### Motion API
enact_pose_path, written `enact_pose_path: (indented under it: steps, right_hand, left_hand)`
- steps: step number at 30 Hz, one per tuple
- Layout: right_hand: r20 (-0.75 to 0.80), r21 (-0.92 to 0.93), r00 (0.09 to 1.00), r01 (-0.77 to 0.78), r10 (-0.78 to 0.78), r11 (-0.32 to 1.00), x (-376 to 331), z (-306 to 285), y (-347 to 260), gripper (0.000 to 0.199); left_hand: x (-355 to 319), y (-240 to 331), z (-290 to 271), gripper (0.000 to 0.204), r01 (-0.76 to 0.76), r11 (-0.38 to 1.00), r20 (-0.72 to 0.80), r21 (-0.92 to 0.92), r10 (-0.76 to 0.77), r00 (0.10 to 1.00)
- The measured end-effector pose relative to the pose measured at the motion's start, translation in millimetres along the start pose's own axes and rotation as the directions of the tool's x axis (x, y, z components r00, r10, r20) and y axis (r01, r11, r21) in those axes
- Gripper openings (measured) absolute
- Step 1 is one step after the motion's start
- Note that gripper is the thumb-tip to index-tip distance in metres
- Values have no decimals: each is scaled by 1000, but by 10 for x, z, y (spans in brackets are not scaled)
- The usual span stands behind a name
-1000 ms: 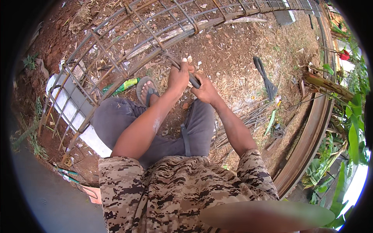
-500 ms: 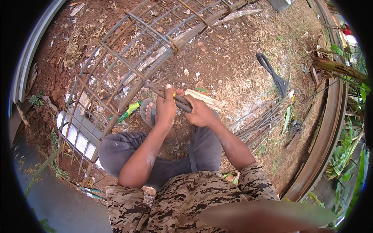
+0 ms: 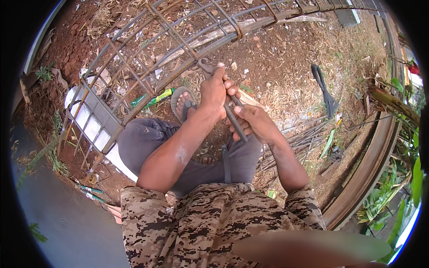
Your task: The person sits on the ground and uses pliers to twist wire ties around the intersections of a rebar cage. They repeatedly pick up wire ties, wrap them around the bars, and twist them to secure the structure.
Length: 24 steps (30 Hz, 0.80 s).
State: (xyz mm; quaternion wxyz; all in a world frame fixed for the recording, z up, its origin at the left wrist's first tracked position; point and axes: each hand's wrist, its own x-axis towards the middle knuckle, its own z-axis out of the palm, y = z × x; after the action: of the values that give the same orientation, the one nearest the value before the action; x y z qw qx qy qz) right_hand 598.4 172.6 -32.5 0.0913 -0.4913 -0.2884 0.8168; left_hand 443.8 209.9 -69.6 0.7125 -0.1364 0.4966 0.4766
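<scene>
My left hand [image 3: 213,94] is closed around a pair of steel pincers [image 3: 237,125], its thumb lying along the tool near the head. Their jaws [image 3: 205,67] are close beside a stirrup crossing on the near long bar of a rebar cage [image 3: 178,81]; whether they grip anything there I cannot tell. The two handles stand apart and slant toward me. Curled at the lower handles is my right hand [image 3: 259,124], thumb and fingers on the steel.
A bundle of dark tie wire [image 3: 325,91] lies on the soil to the right, with thin rods [image 3: 297,143] nearer me. A green bottle [image 3: 154,99] is beside my sandalled foot [image 3: 184,102]. A white block [image 3: 91,120] sits under the cage's near end.
The view has shifted, so cage and hands appear farther right and up. My right hand has slid down the handles, which are now spread wider.
</scene>
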Motion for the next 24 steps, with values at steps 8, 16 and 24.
enact_pose_path:
  steps: [8,16,24]
  right_hand:
    - [-236,-952,764,-58,-600,301,13,242,149,51]
    - [-303,-836,753,83,-584,542,390,-18,527,31]
    - [-251,-857,878,-6,-407,515,103,-44,-16,35]
  left_hand:
    - [167,-217,213,40,-209,975,-204,71,220,954]
    - [310,-433,-109,30,-348,830,-88,436,424,901]
    - [104,-319,47,26,-335,880,-49,336,372,927]
